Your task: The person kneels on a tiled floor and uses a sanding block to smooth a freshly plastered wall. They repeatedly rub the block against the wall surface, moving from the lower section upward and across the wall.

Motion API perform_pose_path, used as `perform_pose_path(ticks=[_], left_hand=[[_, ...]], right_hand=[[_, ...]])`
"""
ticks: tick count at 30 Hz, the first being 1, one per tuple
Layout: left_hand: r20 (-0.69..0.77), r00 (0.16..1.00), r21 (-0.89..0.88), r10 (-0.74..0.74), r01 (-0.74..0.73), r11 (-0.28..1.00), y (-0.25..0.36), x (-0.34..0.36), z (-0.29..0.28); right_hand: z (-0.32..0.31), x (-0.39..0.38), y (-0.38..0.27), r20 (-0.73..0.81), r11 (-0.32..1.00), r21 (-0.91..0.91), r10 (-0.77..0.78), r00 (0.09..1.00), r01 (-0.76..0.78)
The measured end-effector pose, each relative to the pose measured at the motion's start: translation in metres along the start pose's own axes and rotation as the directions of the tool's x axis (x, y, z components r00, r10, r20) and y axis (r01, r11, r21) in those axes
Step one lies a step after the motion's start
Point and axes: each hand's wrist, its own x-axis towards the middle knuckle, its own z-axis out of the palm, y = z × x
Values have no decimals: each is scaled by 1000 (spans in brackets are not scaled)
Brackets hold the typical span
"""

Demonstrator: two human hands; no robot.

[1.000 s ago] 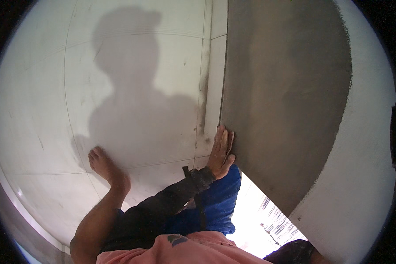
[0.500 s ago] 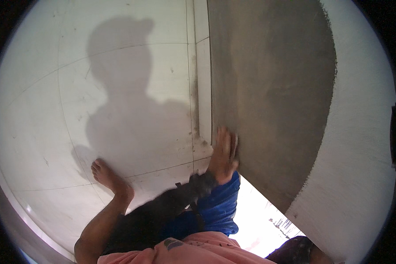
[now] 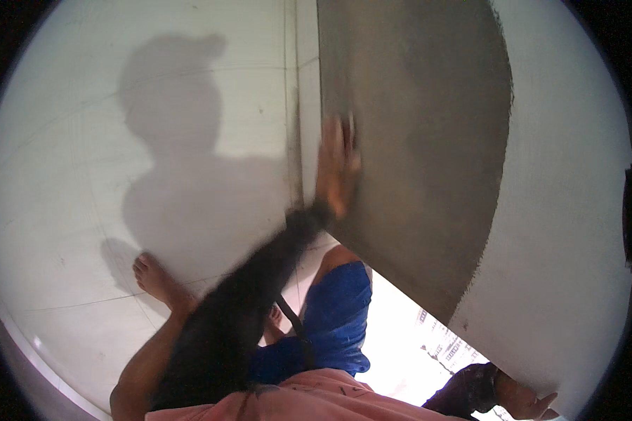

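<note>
My left hand [image 3: 338,165] reaches up from a black sleeve and lies along the left edge of a dark grey coated strip [image 3: 421,147] of wall. Its fingers are stretched out and blurred by motion. A thin pale line shows beside the fingertips; what it is I cannot make out. At the lower right, my right hand [image 3: 527,401] rests by the lower edge of the pale wall surface [image 3: 555,231]. A finger or thumb stands apart from the rest, and nothing shows in the hand. Part of it is cut off by the frame.
Pale tiled floor [image 3: 63,210] with dark joints spreads at the left, under a shadow of a head and shoulders. A narrow skirting strip [image 3: 309,105] runs along the wall's foot. My bare foot [image 3: 158,281] is on the tiles. Past the wall's end lies a bright opening [image 3: 400,337].
My left hand has moved upward in the picture along the grey strip's left edge, its arm stretching further. More of my right hand shows at the lower right. The view has shifted slightly.
</note>
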Motion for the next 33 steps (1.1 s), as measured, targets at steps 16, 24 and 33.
perform_pose_path(ticks=[16, 24, 33], left_hand=[[-10, 944, 107, 330, -327, 939, -45, 39, -6], [52, 966, 93, 252, -256, 962, -29, -130, 2], [95, 987, 193, 133, -150, 970, -47, -45, 0]], right_hand=[[-6, -14, 34, 128, 904, -224, -343, 931, 364], [-13, -6, 44, -2, 986, 165, -30, 1000, 30], [-16, 7, 49, 1, 988, 39, -148, 989, 148]])
